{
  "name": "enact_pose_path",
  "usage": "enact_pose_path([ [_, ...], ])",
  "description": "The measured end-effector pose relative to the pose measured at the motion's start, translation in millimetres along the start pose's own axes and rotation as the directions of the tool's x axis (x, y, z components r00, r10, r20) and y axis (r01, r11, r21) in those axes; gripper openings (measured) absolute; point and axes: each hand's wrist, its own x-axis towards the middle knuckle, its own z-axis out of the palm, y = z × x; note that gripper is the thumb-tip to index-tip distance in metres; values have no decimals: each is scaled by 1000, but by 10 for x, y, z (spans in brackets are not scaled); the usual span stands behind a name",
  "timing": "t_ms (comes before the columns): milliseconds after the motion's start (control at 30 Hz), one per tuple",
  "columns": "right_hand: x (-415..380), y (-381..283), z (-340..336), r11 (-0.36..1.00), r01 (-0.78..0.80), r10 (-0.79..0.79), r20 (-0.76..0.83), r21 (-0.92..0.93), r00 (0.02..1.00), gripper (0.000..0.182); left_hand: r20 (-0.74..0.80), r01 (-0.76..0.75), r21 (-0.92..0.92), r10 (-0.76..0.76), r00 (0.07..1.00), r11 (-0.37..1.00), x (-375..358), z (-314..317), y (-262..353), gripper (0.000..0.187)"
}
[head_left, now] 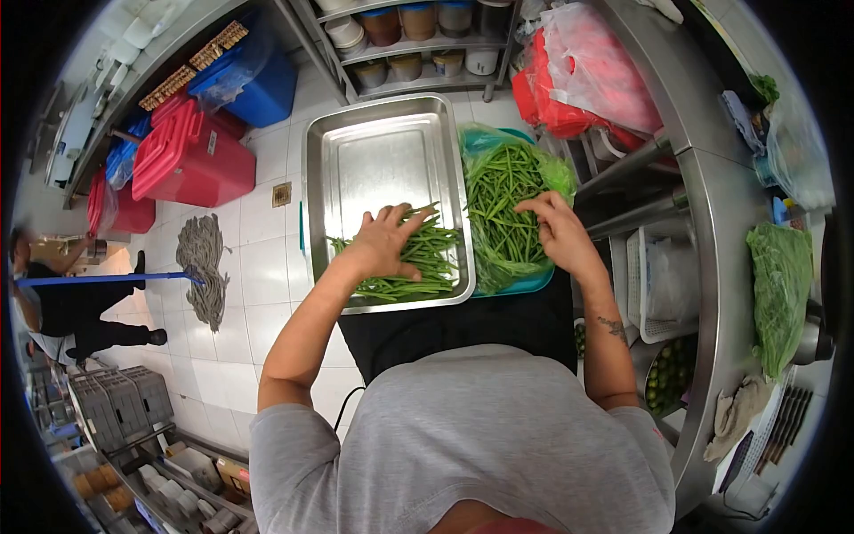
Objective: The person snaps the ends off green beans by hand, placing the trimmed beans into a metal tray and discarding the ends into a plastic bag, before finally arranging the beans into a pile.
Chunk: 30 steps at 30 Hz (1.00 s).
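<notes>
A rectangular steel tray lies in front of me, with a heap of cut green beans in its near end. My left hand rests on that heap, palm down and fingers spread. To the right of the tray, a clear green plastic bag full of long green beans sits open in a teal container. Over the right side of these beans is my right hand, its fingers curled together; whatever they hold, if anything, is too small to make out.
Pink bins and a blue bin stand at the left. A person holds a blue-handled mop on the tiled floor. Shelves with tubs stand ahead. A steel counter runs along the right.
</notes>
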Motion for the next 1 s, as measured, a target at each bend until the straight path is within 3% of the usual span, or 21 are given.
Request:
enact_pose_path([
  [67,-6,52,52,1000,3,-3,20,-17,1000,28,69,-25,46,22,997,999,53,41,-24,77],
  [167,56,71,113,999,-29,28,9,32,1000,19,117,89,-225,-63,991,970,134,156,-267,74],
  [233,90,87,135,999,7,-5,-49,47,999,15,124,13,-209,13,992,978,104,136,-240,66],
  [300,143,65,138,984,-47,67,-112,171,991,11,138,-65,-176,90,986,982,57,76,-159,62],
  [433,188,123,125,869,-57,196,-236,491,952,9,-163,-86,-181,56,985,980,166,-100,40,47],
  [467,207,125,115,823,24,175,-294,567,940,13,-293,-176,-218,107,950,960,258,-85,81,35],
  [600,222,80,-36,710,67,260,-350,701,900,18,-301,-262,-322,164,939,910,571,24,531,29],
  [667,215,49,-29,594,77,329,-328,801,885,19,-397,-241,-308,106,912,921,663,119,880,27],
  [767,164,113,20,414,50,412,-236,909,880,20,-481,-319,-162,208,852,934,900,361,1070,23],
  [867,59,216,72,247,-6,438,-106,969,893,20,-424,-304,95,315,849,948,1099,687,1168,16],
  [933,28,231,41,169,-29,458,-52,985,888,19,-418,-307,44,296,859,951,1130,595,1225,13],
  [1000,-13,299,-9,242,-6,439,-104,970,892,19,-468,-289,-98,212,858,952,1109,401,1271,12],
])
